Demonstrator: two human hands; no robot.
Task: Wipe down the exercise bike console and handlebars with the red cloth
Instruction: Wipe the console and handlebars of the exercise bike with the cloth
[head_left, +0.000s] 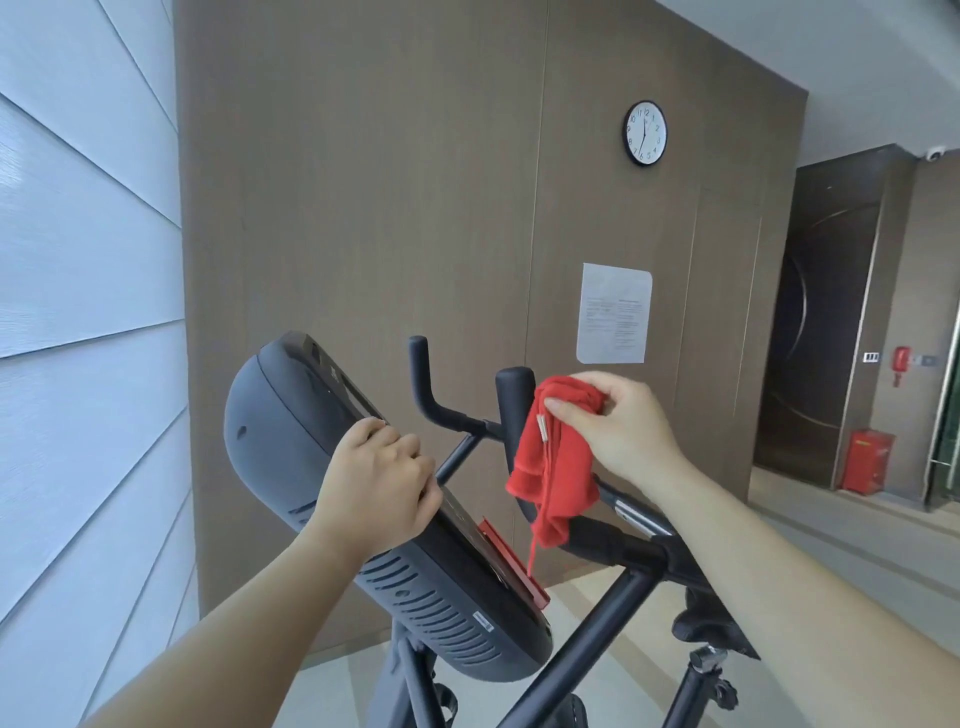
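Closest up, left grip (379, 483) was curled over the console (291, 441) edge. Red cloth (550, 467) was pinched, bunched up, in right grip (618, 431), dangled just beside the handlebars (514, 395). Soft, floppy, light stuff, probably best wadded into the palm.

Frame is reading bright and even. Light is probably coming in from the left: the white wall panels (78, 260) are glowing pale blue and nearly washing out. No hard shadows are showing, and the console (291, 441) shell is picking up only a dull sheen. The wide-angle lens is bending lines hard at the edges, with panel seams fanning out and the brown wall (363, 208) leaning. Clock (644, 133) numerals are resolving fine, but print on the paper notice (614, 313) is smearing, unreadable. The door recess (831, 322) at right is sitting dimmer.
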